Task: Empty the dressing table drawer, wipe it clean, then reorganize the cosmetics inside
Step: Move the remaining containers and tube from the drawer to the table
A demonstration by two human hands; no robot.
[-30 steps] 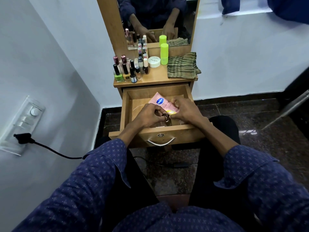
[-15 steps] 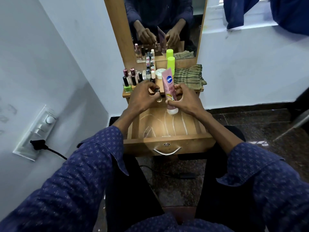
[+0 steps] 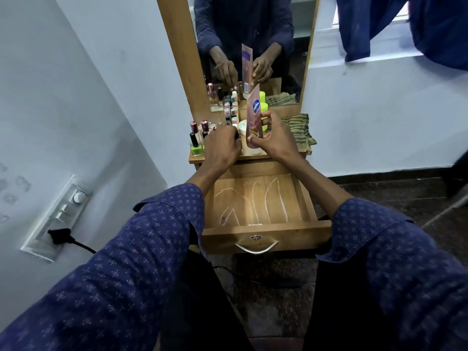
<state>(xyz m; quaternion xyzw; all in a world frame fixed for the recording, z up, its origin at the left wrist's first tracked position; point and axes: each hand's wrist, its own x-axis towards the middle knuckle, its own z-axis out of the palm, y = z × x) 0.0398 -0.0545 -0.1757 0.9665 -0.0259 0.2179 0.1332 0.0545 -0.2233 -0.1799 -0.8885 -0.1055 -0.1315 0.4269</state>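
The wooden drawer (image 3: 260, 230) stands pulled out, with only white streaks on its bottom. My right hand (image 3: 274, 136) holds a pink lotion tube (image 3: 254, 115) upright, cap down, over the dressing table top (image 3: 253, 156). My left hand (image 3: 222, 145) is curled over the top next to the tube, gripping a small dark item that is mostly hidden. Nail polish bottles (image 3: 197, 143) and small vials crowd the top's left side. A white jar (image 3: 242, 126) and a lime-green bottle (image 3: 264, 107) stand behind the tube.
A striped green cloth (image 3: 301, 131) lies folded on the right of the top. The mirror (image 3: 253, 46) rises behind. On the left wall sits a switch panel with a black plug (image 3: 59, 235). Blue fabric (image 3: 405, 24) hangs at the window. A dark cable lies on the floor.
Both hands rose out of the drawer and moved forward to the table top. The pink tube went from lying in the drawer to standing upright over the top.
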